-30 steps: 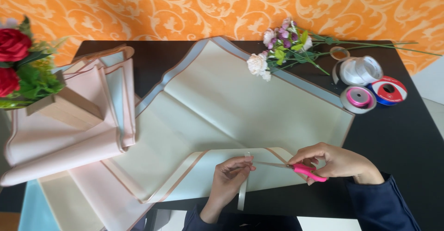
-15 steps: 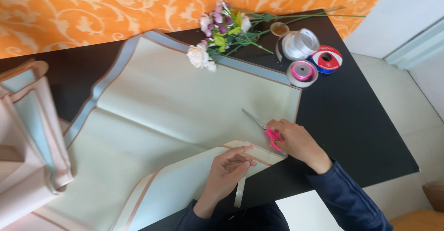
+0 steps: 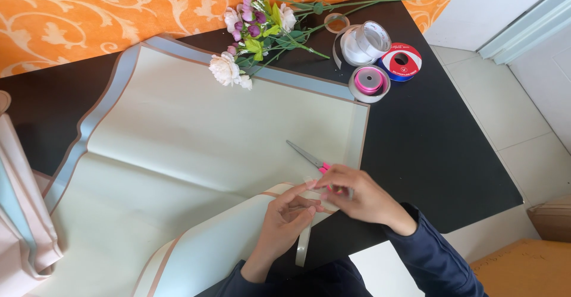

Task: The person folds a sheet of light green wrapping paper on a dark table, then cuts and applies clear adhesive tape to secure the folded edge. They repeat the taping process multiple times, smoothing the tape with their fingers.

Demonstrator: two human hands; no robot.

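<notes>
Since the earlier frame the view has swung further right and closer, so the rolled pink wraps have slid almost out at the left edge, and the right hand (image 3: 357,197) has let the pink-handled scissors (image 3: 310,157) down onto the cream wrapping sheet (image 3: 196,130), where they lie with blades closed just beside the fingers, the handles partly hidden under them. Both hands now meet at the near edge of the sheet: the left hand (image 3: 285,224) has its fingers curled and pinches a pale ribbon strip (image 3: 303,244) whose free end hangs down over the edge of the black surface (image 3: 428,148); the right hand is bent over the same strip, fingertips closed on its upper end. How the strip sits between the two hands is covered by the fingers. At the far side of the surface stand four spools close together: a clear spool of white ribbon (image 3: 366,40), a pink ribbon spool (image 3: 369,82), a red-and-blue spool (image 3: 400,61) and a small brownish tape roll (image 3: 336,22); how much ribbon each holds cannot be told. Beside them lies a bunch of artificial flowers (image 3: 253,38), its white and purple heads resting on the far edge of the sheet, stems pointing right. The pink wraps (image 3: 24,214) are cut off by the frame.
</notes>
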